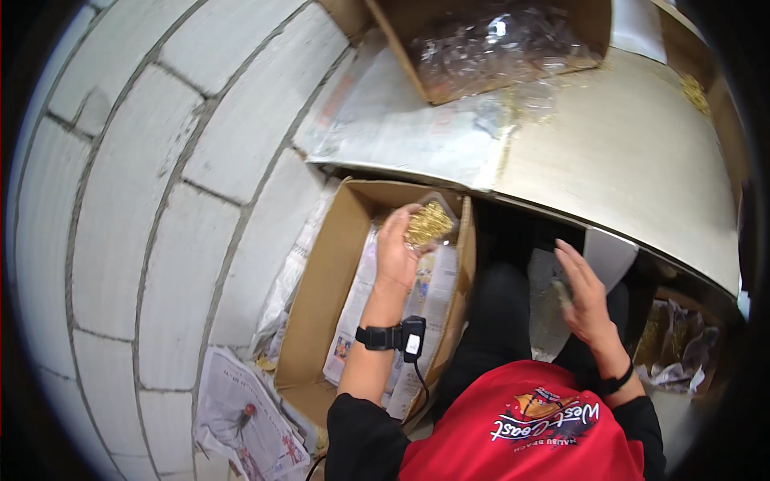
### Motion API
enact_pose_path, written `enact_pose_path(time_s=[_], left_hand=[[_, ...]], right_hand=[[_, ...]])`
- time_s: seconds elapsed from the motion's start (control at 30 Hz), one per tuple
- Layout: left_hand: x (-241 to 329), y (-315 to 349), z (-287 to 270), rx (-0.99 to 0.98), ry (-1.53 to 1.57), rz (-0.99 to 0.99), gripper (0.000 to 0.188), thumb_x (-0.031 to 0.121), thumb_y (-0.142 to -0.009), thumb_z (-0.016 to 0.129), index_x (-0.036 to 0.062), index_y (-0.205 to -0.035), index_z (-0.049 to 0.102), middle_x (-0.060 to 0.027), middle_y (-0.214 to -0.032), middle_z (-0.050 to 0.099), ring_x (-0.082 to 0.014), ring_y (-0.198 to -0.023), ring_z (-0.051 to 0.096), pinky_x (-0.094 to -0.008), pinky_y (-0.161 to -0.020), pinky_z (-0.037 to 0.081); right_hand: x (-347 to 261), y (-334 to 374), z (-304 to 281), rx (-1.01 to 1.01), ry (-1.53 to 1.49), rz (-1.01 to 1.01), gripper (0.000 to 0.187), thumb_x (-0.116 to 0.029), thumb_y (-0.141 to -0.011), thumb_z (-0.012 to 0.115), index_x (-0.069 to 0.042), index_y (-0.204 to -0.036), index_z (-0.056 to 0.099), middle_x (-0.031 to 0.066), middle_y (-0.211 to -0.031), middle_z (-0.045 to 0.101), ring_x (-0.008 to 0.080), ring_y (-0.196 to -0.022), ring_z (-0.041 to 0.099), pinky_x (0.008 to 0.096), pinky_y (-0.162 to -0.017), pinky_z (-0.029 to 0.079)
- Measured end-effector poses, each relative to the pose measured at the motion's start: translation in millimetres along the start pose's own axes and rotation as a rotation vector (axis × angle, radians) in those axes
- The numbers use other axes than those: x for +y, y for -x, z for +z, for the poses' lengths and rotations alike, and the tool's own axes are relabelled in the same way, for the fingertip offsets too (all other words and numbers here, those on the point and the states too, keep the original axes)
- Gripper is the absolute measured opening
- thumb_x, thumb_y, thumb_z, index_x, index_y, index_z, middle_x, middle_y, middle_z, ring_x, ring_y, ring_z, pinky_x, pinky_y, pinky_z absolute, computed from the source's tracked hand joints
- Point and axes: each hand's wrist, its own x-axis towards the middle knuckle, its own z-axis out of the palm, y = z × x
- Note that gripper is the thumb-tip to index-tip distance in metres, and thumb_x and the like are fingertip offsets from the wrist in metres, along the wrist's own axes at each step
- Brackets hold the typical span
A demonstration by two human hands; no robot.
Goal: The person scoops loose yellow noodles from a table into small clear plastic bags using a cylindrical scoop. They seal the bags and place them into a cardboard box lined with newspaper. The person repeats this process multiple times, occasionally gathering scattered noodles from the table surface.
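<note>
My left hand (397, 252) grips a small clear plastic box (429, 224) filled with tiny gold-coloured pieces. It holds the box over the far end of an open cardboard box (305, 321), whose bottom is lined with newspaper (353, 341). To the right, my right hand (585, 293) hovers above my lap, its fingers stretched out. A small greyish patch shows by its thumb side; I cannot make out what it is.
On the table (609, 152) ahead stands a cardboard box of clear plastic boxes (505, 48). More gold pieces (695, 94) lie at the far right. A carton with crumpled paper (682, 345) is low on the right. Newspaper (245, 413) lies by the block wall (160, 240). A cable (423, 389) hangs from my left wrist.
</note>
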Motion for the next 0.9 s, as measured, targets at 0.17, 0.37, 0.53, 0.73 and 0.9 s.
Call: enact_pose_path(time_s=[0.17,0.37,0.53,0.73,0.9], left_hand=[[8.7,-28.3,-122.1,0.403,0.044,0.042,0.032,0.027,-0.094,0.043,0.0043,-0.113,0.056,-0.0105,-0.109,0.061,-0.0234,-0.094,0.061,-0.0387,-0.067,0.054],[-55.3,-40.0,-204.7,0.661,0.05,-0.109,0.033,0.025,-0.093,0.044,0.0003,-0.112,0.054,-0.0117,-0.104,0.06,-0.0235,-0.089,0.058,-0.0399,-0.077,0.05],[-117.6,-75.4,-254.3,0.782,0.323,-0.142,0.027,0.009,-0.092,0.044,-0.0077,-0.113,0.047,-0.0209,-0.113,0.054,-0.0325,-0.1,0.056,-0.0464,-0.09,0.049],[-141.6,-106.4,-227.1,0.965,0.367,-0.032,0.023,-0.003,-0.082,0.057,-0.0092,-0.103,0.053,-0.0194,-0.099,0.058,-0.0298,-0.089,0.062,-0.0471,-0.077,0.055],[-147.1,-113.1,-217.4,1.032,0.123,-0.214,0.013,0.003,-0.075,0.066,-0.0003,-0.086,0.06,-0.0117,-0.078,0.058,-0.023,-0.069,0.059,-0.036,-0.055,0.049]], right_hand=[[16.1,22.2,-7.2,0.057,-0.058,0.157,0.048,0.012,-0.079,0.056,-0.001,-0.125,0.05,0.0167,-0.129,0.052,0.0279,-0.105,0.06,0.0318,-0.088,0.049],[20.1,23.7,-3.4,-0.052,0.0,0.22,0.046,0.013,-0.079,0.052,0.0,-0.123,0.05,0.0178,-0.128,0.052,0.0312,-0.105,0.06,0.0341,-0.088,0.049],[12.8,10.4,7.9,-0.206,0.034,0.147,0.052,0.013,-0.07,0.055,0.001,-0.12,0.052,0.0198,-0.125,0.053,0.0378,-0.108,0.056,0.0374,-0.091,0.047],[14.6,13.2,9.8,-0.286,0.079,0.13,0.051,0.01,-0.061,0.059,0.0,-0.112,0.056,0.0177,-0.118,0.057,0.0384,-0.104,0.057,0.041,-0.087,0.049],[18.3,17.9,6.9,-0.315,0.119,0.11,0.047,0.007,-0.061,0.06,-0.001,-0.107,0.058,0.0158,-0.111,0.061,0.0351,-0.098,0.06,0.0405,-0.082,0.051]])
